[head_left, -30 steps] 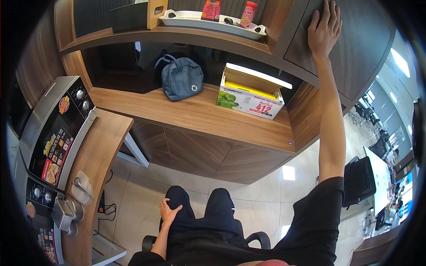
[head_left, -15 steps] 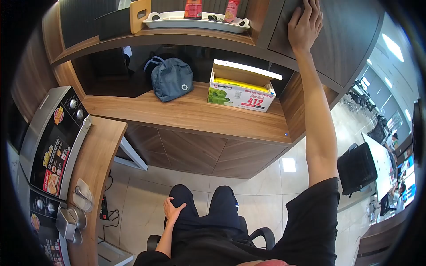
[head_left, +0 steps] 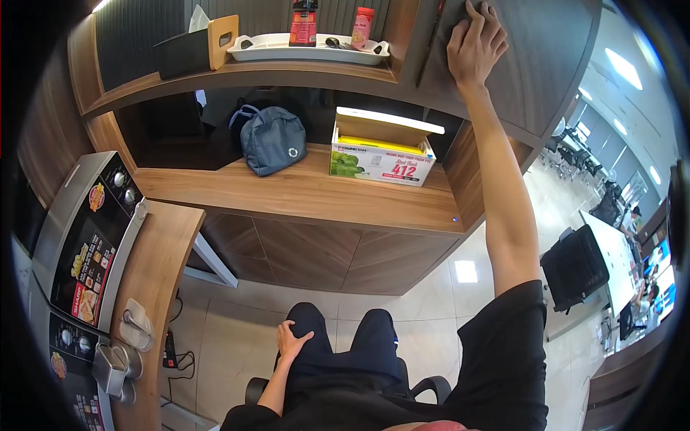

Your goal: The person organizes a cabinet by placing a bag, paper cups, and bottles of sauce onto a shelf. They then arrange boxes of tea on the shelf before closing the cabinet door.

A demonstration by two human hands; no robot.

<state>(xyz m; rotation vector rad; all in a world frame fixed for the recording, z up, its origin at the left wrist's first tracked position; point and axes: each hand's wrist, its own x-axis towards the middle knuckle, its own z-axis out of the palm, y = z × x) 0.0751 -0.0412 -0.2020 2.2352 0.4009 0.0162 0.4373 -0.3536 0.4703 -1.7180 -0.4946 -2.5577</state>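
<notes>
My right hand (head_left: 476,44) is raised at the top right, its fingers spread against the dark wood cabinet door (head_left: 532,65). Nothing shows in its grasp. Low in the view, my left hand (head_left: 293,340) rests on my left knee, thumb apart from the fingers, holding nothing. Left of the raised hand, a white tray (head_left: 277,50) on the upper shelf bears a dark-capped jar (head_left: 302,30) and a pink bottle (head_left: 361,29). Below it, a blue-grey bag (head_left: 274,141) and an open cardboard box (head_left: 381,164) with something yellow inside stand on the wooden shelf.
Microwave ovens (head_left: 90,237) stand at the left beside a wooden table (head_left: 158,251) with metal containers (head_left: 118,368). A black tissue box (head_left: 182,55) is at the upper left. On the right are a black chair (head_left: 575,267), a white desk (head_left: 611,262) and distant people.
My right hand has shifted slightly on the door, and a narrow dark gap now shows at its left edge. The view has moved a little; my left hand stays on the knee.
</notes>
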